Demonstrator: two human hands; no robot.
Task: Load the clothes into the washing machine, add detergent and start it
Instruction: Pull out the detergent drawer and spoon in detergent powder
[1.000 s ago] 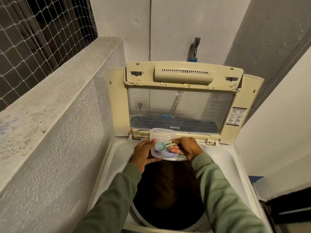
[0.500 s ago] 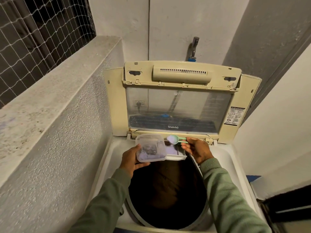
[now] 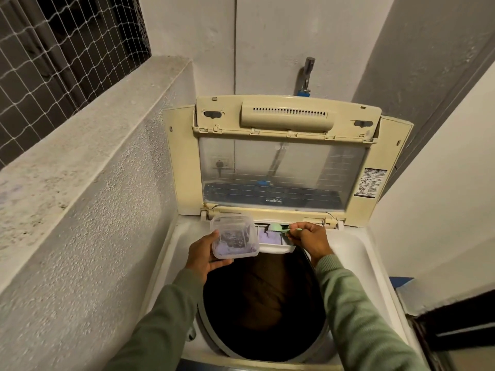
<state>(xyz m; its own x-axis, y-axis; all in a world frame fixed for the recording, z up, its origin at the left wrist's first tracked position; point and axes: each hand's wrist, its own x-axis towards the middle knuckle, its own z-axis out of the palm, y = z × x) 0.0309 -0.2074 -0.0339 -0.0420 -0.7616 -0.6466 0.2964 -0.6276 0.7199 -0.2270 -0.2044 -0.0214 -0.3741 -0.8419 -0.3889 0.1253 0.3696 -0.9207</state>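
Since half a second ago, the green spoon (image 3: 277, 228) has tipped down over the drawer (image 3: 270, 241). Dark clothes (image 3: 263, 303) fill the drum at lower centre. Left hand (image 3: 205, 254) grips the clear box (image 3: 234, 236) of lilac powder; right hand (image 3: 310, 239) pinches the spoon handle. Behind, the lid (image 3: 281, 156) stands upright.

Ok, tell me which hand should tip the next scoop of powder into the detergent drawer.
Right. The right hand already holds the green plastic scoop over the white detergent drawer. The left hand is occupied gripping the clear plastic powder tub beside it.
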